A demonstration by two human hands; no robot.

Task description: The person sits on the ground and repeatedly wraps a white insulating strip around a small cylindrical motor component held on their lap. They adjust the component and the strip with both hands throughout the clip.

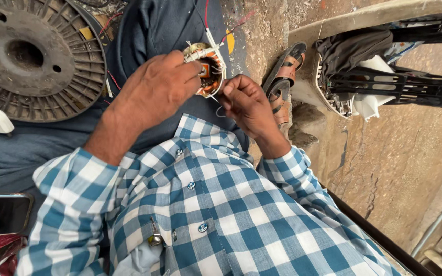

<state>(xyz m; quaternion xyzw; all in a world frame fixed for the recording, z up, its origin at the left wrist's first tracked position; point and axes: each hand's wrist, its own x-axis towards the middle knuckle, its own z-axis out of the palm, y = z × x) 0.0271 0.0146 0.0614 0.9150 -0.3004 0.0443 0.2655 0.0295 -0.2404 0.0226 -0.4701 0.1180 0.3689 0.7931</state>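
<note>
A: We are viewing the scene from the head camera. Where is the workpiece?

B: We are seeing a small motor stator (208, 69), orange-bodied with a wound coil, resting over the lap on dark blue trousers (154, 25). Thin white and red wires (206, 23) are leading up and away from it.

A: How are the hands engaging it?

B: The left hand (157, 87) is wrapping around the left side of the stator, fingers closed on its body and steadying it. The right hand (246, 99) is sitting just beside the right rim, its fingers (231, 87) pinching together at the edge; we are judging that they are gripping a fine strand or lead, but it is too small to confirm.

A: How far along is the work?

B: We are judging it as mid-process. The coil is already seated in the stator and white ties are showing on its top edge. The leads are hanging loose and unconnected, and no housing is fitted around the stator.

A: What else is lying nearby?

B: A large finned metal disc (37, 56) is lying at upper left, a sandal (285, 76) is resting on the stone ground to the right, and a phone (1, 212) is sitting at lower left.
</note>
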